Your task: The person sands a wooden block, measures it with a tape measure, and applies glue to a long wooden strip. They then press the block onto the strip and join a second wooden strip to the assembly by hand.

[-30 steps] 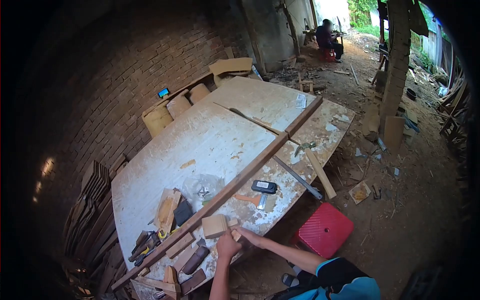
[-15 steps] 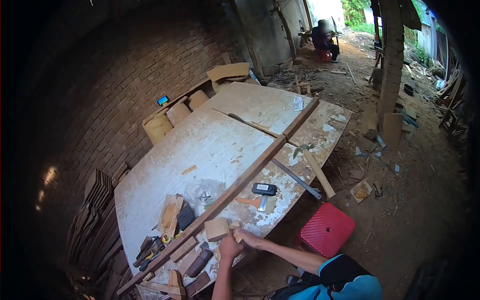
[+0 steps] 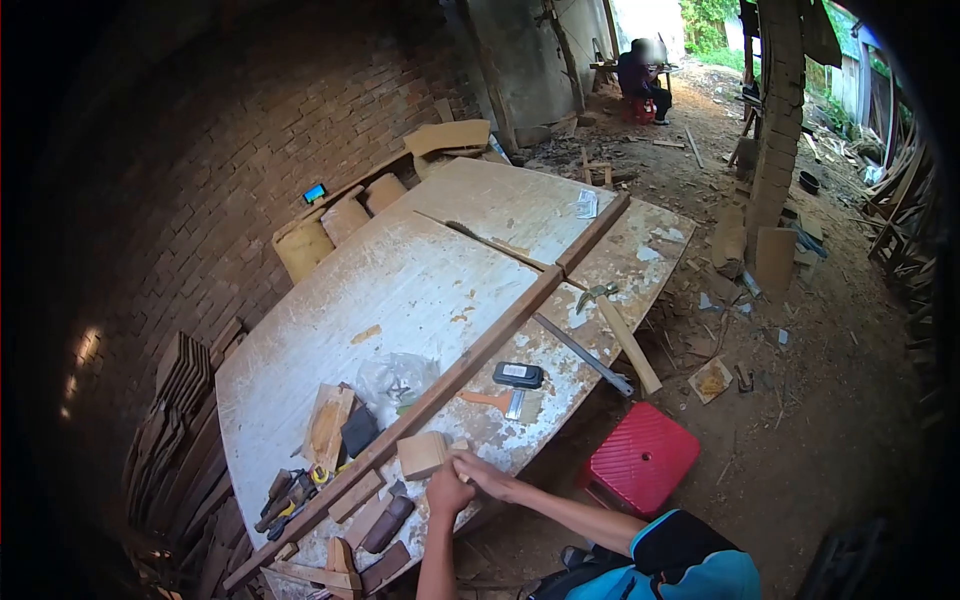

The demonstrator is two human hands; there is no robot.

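Observation:
My left hand (image 3: 448,491) and my right hand (image 3: 483,475) are closed together at the near edge of the worktable (image 3: 300,340). A small pale piece of wood (image 3: 460,447) pokes out above their fingers; most of it is hidden by the hands. Just beyond them lies a pale wooden block (image 3: 422,455), close to a long wooden bar (image 3: 480,358) across the table. To the left are a dark rounded wooden piece (image 3: 388,524) and several wood offcuts. A paintbrush (image 3: 513,403) and a black case (image 3: 517,375) lie farther up.
A hammer (image 3: 600,293) and a grey metal bar (image 3: 585,352) lie by the right edge. A clear plastic bag (image 3: 395,380) and hand tools (image 3: 290,497) are on the left. A red stool (image 3: 645,457) stands beside the table. Another person (image 3: 642,82) sits far back.
The view has shifted slightly, so the table and objects sit a little farther left. My hands stay together at the small piece of wood, with only a slight change of pose.

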